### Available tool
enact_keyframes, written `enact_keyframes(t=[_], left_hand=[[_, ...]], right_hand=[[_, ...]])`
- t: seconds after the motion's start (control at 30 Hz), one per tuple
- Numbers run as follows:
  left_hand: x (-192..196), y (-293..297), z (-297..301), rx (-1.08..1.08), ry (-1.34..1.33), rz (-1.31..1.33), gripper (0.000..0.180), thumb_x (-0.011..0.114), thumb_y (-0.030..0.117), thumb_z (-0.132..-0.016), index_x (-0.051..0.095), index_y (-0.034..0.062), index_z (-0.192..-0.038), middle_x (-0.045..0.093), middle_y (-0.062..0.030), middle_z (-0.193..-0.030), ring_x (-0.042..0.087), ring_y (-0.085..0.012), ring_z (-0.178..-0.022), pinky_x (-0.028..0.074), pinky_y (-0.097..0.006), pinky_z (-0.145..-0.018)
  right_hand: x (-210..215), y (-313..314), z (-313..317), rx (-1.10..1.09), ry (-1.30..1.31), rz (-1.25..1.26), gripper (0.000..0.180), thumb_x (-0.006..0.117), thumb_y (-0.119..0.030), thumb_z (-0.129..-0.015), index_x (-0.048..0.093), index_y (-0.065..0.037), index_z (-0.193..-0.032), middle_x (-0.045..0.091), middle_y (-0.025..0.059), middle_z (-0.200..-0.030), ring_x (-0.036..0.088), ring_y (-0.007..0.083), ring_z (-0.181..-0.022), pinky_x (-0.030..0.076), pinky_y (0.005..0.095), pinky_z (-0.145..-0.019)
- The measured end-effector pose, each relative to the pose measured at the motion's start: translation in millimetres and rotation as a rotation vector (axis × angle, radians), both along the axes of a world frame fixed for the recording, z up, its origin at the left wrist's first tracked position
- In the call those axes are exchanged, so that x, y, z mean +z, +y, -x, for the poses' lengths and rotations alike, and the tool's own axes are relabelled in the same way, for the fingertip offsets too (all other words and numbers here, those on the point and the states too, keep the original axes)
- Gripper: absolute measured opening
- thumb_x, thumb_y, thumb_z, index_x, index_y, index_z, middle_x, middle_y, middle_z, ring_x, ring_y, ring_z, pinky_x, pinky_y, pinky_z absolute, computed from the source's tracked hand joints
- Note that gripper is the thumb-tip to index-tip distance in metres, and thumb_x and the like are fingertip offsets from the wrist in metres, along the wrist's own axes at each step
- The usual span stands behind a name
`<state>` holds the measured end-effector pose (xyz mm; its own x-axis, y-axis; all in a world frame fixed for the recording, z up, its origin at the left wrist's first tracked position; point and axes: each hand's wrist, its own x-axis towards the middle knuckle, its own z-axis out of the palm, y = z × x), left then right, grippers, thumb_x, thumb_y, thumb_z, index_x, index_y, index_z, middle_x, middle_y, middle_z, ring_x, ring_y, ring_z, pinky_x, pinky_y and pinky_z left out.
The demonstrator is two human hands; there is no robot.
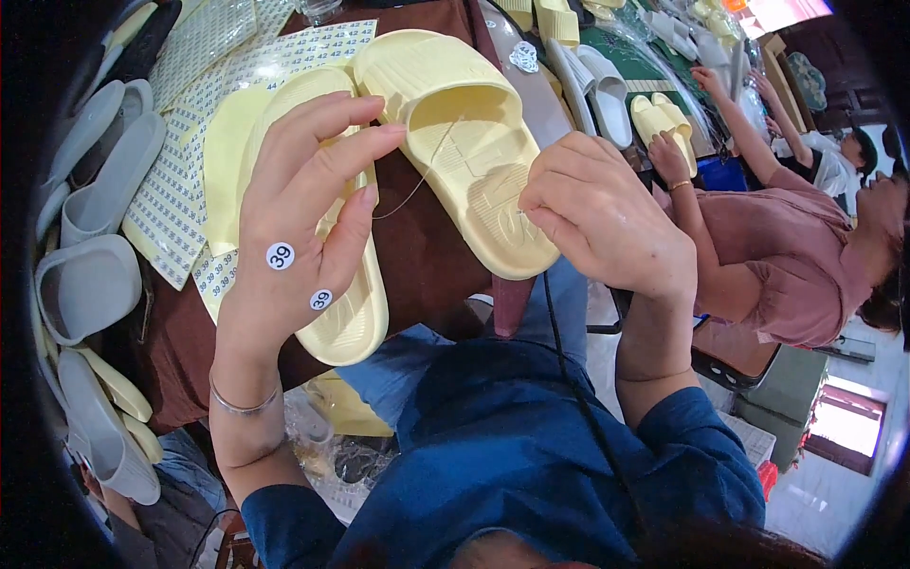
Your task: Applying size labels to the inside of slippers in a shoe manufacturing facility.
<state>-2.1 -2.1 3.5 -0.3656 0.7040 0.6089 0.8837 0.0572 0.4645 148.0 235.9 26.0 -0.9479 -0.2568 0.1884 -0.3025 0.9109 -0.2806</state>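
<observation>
Two pale yellow slide slippers lie side by side in front of me. My left hand (308, 194) is over the left slipper (353, 327), its fingers stretched and apart with nothing in them. Its fingertips come close to the strap of the right slipper (441, 71). Two round white stickers (280, 256) are stuck on the back of this hand. My right hand (611, 213) is closed in a pinch at the right slipper's heel end; whatever its fingertips hold is hidden. A thin thread (414, 192) runs from inside the right slipper toward the left one.
Sheets of stickers (156, 223) lie under and left of the slippers on a brown cloth (417, 275). Grey slippers (90, 284) line the left edge. At the right, a person in a pink top (768, 256) handles another yellow pair (654, 119). A black cord (559, 351) hangs before me.
</observation>
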Motion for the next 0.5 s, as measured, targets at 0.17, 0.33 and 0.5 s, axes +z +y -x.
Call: enact_keyframes(t=[0.17, 0.33, 0.5], left_hand=[[0.2, 0.6, -0.3, -0.007, -0.004, -0.008, 0.045, 0.062, -0.008, -0.074, 0.068, 0.0074, -0.116, 0.062, -0.0128, -0.125, 0.056, -0.0342, -0.119, 0.046, -0.041, -0.1], [1.0, 0.6, -0.3, -0.001, 0.006, -0.004, 0.045, 0.063, -0.008, -0.074, 0.068, 0.0074, -0.116, 0.062, -0.0129, -0.125, 0.056, -0.0343, -0.118, 0.046, -0.042, -0.1], [0.9, 1.4, -0.3, -0.002, -0.006, -0.006, 0.045, 0.063, -0.009, -0.074, 0.068, 0.0074, -0.115, 0.063, -0.013, -0.124, 0.057, -0.0344, -0.118, 0.047, -0.042, -0.099]], right_hand=[[1.6, -1.3, 0.6, -0.013, -0.019, -0.047, 0.009, 0.065, -0.01, -0.081, 0.064, -0.003, -0.087, 0.06, 0.0105, -0.091, 0.057, 0.0312, -0.092, 0.045, 0.0404, -0.084], [1.5, -4.1, -0.2, -0.058, 0.0, -0.089, 0.009, 0.065, -0.01, -0.081, 0.066, -0.003, -0.088, 0.06, 0.01, -0.092, 0.057, 0.0303, -0.093, 0.045, 0.0399, -0.083], [-1.3, -3.0, 0.6, -0.079, -0.011, -0.135, 0.009, 0.067, -0.009, -0.081, 0.067, -0.004, -0.088, 0.06, 0.0093, -0.092, 0.057, 0.0296, -0.093, 0.045, 0.0398, -0.083]])
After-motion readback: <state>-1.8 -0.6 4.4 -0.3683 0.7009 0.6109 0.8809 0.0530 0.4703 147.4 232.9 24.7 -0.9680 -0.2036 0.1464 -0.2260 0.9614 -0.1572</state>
